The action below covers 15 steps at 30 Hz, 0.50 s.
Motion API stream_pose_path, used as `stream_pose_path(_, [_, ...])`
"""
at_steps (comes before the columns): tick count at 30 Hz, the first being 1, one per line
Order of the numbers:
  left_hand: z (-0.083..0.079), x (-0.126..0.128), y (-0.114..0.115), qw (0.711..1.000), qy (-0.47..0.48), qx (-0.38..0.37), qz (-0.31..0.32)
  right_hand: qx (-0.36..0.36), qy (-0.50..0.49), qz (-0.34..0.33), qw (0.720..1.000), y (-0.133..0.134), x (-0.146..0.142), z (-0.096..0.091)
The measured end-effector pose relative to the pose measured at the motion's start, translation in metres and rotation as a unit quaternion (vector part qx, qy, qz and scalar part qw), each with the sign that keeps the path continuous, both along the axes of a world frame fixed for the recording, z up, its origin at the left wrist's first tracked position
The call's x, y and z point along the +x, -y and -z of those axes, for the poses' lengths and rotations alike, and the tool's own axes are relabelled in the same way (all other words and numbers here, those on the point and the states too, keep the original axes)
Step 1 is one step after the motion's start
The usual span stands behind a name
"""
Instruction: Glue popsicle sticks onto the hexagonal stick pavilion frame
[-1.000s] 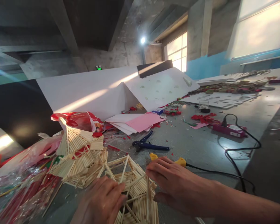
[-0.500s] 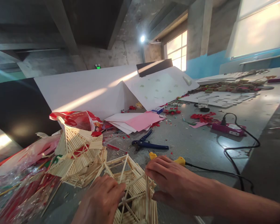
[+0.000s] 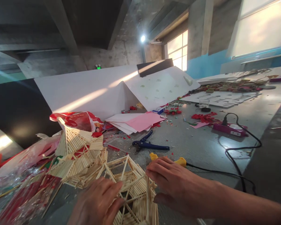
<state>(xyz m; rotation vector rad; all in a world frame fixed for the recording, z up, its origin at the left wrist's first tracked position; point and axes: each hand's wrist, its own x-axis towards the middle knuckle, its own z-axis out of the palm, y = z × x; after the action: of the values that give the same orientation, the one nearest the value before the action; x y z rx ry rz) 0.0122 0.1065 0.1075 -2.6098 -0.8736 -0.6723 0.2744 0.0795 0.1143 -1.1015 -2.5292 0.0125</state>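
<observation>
A model framework of thin wooden sticks (image 3: 140, 198), with spokes meeting near its middle, lies before me at the bottom. My right hand (image 3: 172, 184) has its fingers curled over the right edge of this framework, thumb lower down. On the left side of the framework is my left hand (image 3: 97, 201), thumb and forefinger apart over the sticks. Left of it stands a pointed stick roof (image 3: 76, 142) with slatted sides. Partly hidden behind my right hand lies a yellow corded tool (image 3: 180, 161), which looks like a glue gun.
Blue-handled cutters (image 3: 150, 144) lie beyond the framework. Farther back are pink and white sheets (image 3: 142, 121) and a red bag (image 3: 78, 120). A purple power strip (image 3: 230, 128) with a black cord sits at right. Crumpled clear plastic (image 3: 21, 193) covers the left.
My left hand has drawn back slightly to the left, and its thumb and forefinger have parted. My right hand stays at the framework's edge.
</observation>
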Motion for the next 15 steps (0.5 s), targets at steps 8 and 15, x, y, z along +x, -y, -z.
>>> stream_pose_path(8, [0.0,-0.0073,-0.0051,0.996,-0.078,0.031,-0.04,0.0,0.013,0.002,1.0,0.0004,-0.0005,-0.0011])
stream_pose_path(15, [-0.0057,0.0008,-0.0055,0.99,-0.112,-0.031,-0.08,0.008,0.006,-0.004,1.0,-0.0006,-0.0002,-0.0008])
